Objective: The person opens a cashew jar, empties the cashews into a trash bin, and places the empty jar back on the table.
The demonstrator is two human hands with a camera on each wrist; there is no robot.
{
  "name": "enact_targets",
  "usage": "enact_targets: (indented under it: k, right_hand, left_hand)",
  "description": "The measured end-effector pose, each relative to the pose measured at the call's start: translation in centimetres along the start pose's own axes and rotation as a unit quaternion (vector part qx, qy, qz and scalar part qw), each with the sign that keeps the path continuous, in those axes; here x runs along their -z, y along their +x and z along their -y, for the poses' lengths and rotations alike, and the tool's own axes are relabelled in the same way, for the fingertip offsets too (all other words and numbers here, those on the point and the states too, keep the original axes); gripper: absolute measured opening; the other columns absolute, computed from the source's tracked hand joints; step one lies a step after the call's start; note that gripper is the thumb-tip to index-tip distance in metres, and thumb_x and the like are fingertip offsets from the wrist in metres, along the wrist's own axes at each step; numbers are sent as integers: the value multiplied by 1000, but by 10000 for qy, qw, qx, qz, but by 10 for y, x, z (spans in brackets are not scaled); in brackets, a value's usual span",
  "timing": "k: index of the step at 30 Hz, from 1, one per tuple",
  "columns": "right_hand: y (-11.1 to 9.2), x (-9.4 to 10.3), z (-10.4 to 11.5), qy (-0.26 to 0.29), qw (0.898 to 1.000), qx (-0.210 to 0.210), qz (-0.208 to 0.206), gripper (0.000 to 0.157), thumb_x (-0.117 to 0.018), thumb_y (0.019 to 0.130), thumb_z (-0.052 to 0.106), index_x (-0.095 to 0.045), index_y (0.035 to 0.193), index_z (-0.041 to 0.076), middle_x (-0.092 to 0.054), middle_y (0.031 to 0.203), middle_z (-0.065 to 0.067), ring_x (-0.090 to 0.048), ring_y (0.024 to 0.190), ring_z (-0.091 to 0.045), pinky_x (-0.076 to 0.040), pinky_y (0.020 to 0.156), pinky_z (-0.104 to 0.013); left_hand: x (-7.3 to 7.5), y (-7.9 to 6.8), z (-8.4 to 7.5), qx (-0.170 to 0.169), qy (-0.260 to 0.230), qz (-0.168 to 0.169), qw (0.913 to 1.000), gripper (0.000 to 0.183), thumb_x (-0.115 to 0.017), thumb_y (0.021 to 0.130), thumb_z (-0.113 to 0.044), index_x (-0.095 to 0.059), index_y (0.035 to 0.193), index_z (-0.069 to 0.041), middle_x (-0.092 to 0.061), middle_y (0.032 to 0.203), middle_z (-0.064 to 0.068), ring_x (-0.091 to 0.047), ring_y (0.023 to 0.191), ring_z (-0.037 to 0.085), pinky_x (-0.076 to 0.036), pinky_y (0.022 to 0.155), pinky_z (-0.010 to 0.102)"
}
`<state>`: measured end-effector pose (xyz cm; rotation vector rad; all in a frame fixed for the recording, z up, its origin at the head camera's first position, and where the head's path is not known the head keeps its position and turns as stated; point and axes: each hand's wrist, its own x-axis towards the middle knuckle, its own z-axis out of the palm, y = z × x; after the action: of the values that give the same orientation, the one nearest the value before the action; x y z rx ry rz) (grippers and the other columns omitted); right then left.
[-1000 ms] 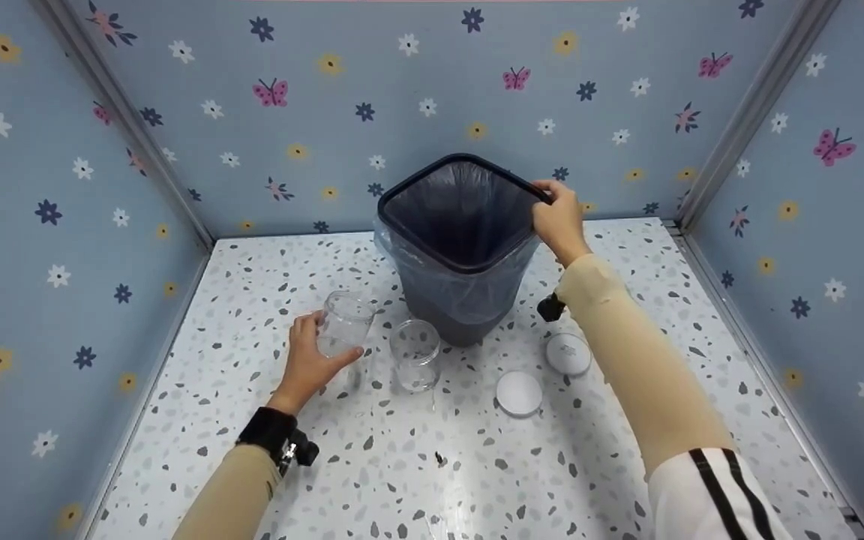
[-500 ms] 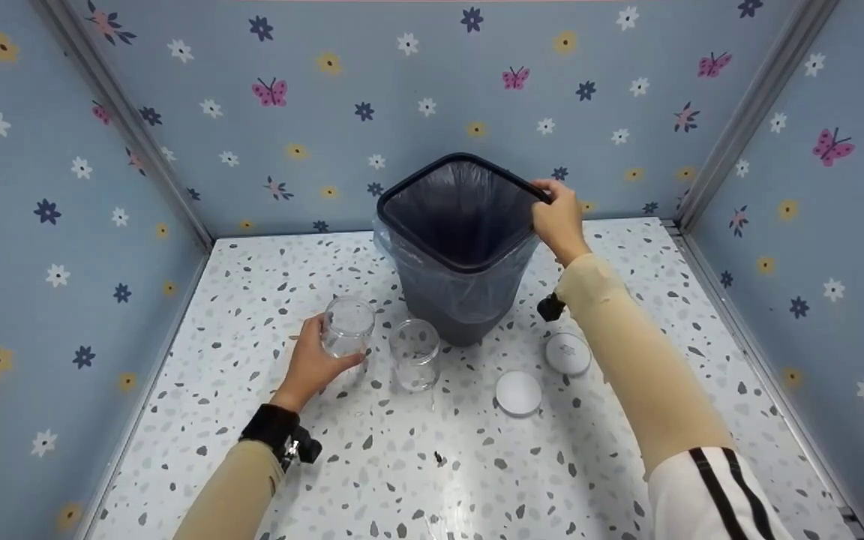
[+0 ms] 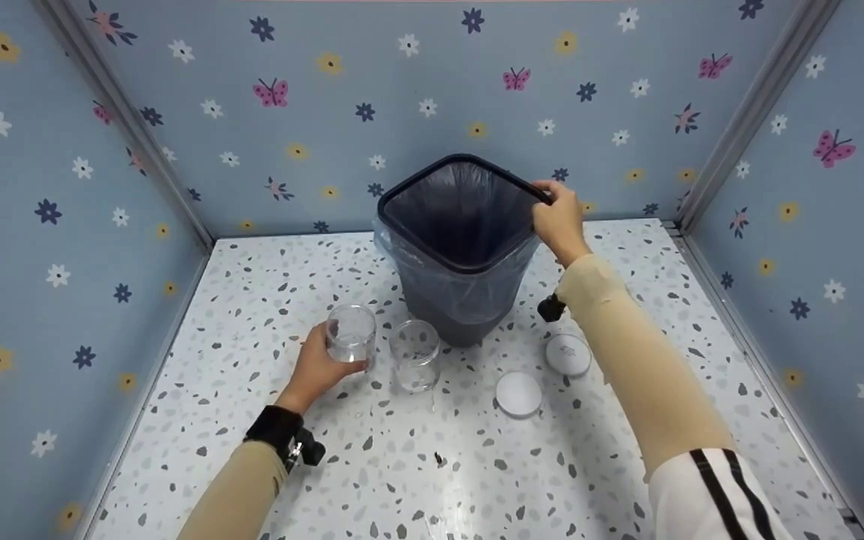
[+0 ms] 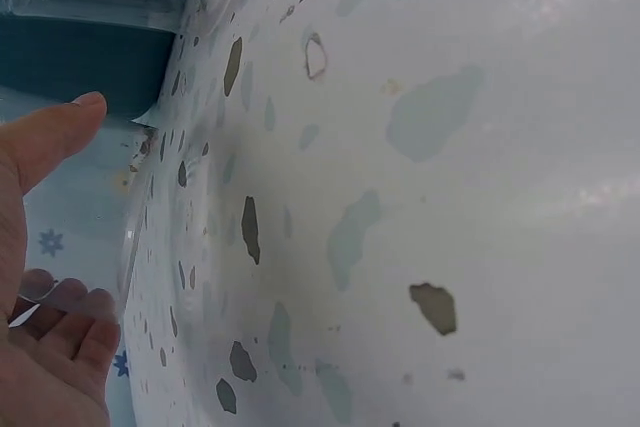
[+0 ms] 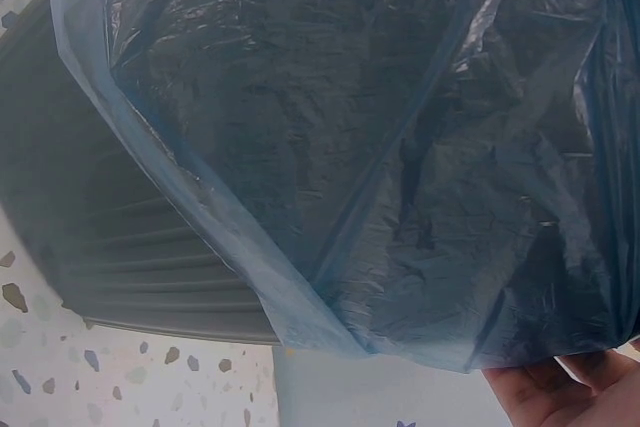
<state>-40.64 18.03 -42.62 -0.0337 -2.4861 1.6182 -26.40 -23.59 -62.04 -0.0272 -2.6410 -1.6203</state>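
My left hand (image 3: 317,375) holds a clear plastic jar (image 3: 352,337), thumb on its near side; the jar is lidless and upright, at or close to the tabletop. In the left wrist view the thumb and curled fingers (image 4: 75,337) flank its see-through wall. Just right of it stands a second clear lidless jar (image 3: 415,367). My right hand (image 3: 558,221) grips the black rim of a dark grey trash bin (image 3: 462,319) on its right side. A blue plastic liner (image 5: 380,187) is folded over the bin's outside; the fingers under the rim are partly hidden.
Two round white lids (image 3: 519,394) lie on the speckled tabletop (image 3: 372,480), right of the jars. Blue flowered walls (image 3: 417,90) enclose the back and both sides. A tiny dark speck (image 3: 439,458) lies near the front.
My left hand has brought its jar slightly down and toward me, from tilted to upright. The right hand and the bin have stayed put.
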Motion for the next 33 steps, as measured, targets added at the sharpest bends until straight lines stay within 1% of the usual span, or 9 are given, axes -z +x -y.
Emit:
enact_targets:
  k: [5, 8, 12, 15, 19, 24, 27, 33]
  right_hand:
    - [0, 0, 0, -14, 10000, 21, 1, 54, -44, 96, 2, -65, 145, 6, -69, 140, -19, -64, 113, -26, -50, 91, -33]
    - [0, 0, 0, 10, 10000, 2, 37, 53, -45, 97, 2, -65, 146, 7, -69, 140, -19, -64, 114, -26, -51, 93, -34]
    - [0, 1, -1, 20, 9999, -72, 68, 53, -44, 98, 2, -64, 147, 8, -69, 140, -18, -64, 112, -27, -50, 91, -34]
    - [0, 1, -1, 3, 9999, -101, 82, 53, -44, 98, 2, -64, 147, 9, -69, 139, -18, -64, 110, -27, -50, 89, -34]
    - [0, 1, 0, -22, 9999, -119, 99, 53, -44, 99, 2, -64, 147, 9, -69, 138, -18, -64, 110, -26, -50, 88, -33]
    - [1, 1, 0, -14, 9999, -133, 104, 52, -44, 99, 2, -64, 147, 9, -68, 140, -18, -64, 113, -27, -51, 92, -35]
    - [0, 1, 0, -2, 9999, -136, 107, 52, -44, 100, 2, -63, 148, 9, -67, 142, -18, -63, 115, -26, -51, 93, -35]
    - [-2, 0, 1, 85, 9999, -105, 41, 56, -42, 97, 0, -63, 149, 8, -69, 137, -19, -61, 106, -25, -49, 84, -32]
  left_hand:
    - [-2, 0, 2, -70, 90, 66, 9999, 105, -98, 75, -13, -39, 159, 8, -48, 159, 32, -47, 150, 48, -34, 130, 61]
    - [-2, -1, 4, -35, 71, 99, 9999, 106, -98, 74, -13, -39, 159, 8, -48, 160, 33, -47, 150, 48, -34, 130, 61]
    - [-2, -1, 7, 19, -24, 152, 9999, 106, -99, 74, -12, -39, 159, 7, -49, 159, 32, -47, 150, 48, -34, 130, 60]
    - [-2, -2, 9, 83, 9, 148, 9999, 108, -100, 74, -14, -39, 160, 6, -49, 160, 30, -48, 150, 47, -35, 130, 59]
    - [-1, -2, 11, 211, 104, 145, 9996, 108, -99, 75, -16, -37, 161, 6, -49, 160, 31, -49, 149, 47, -37, 129, 59]
    - [0, -3, 13, 208, 131, 150, 9996, 108, -99, 76, -19, -38, 161, 7, -50, 159, 31, -49, 149, 47, -37, 129, 58]
    - [0, -3, 15, 195, 64, 143, 9997, 108, -100, 75, -19, -39, 161, 6, -52, 158, 29, -51, 148, 46, -37, 129, 58]
    - [2, -5, 20, 250, -12, 243, 9994, 109, -99, 76, -18, -38, 164, 0, -52, 161, 25, -50, 149, 44, -35, 130, 58]
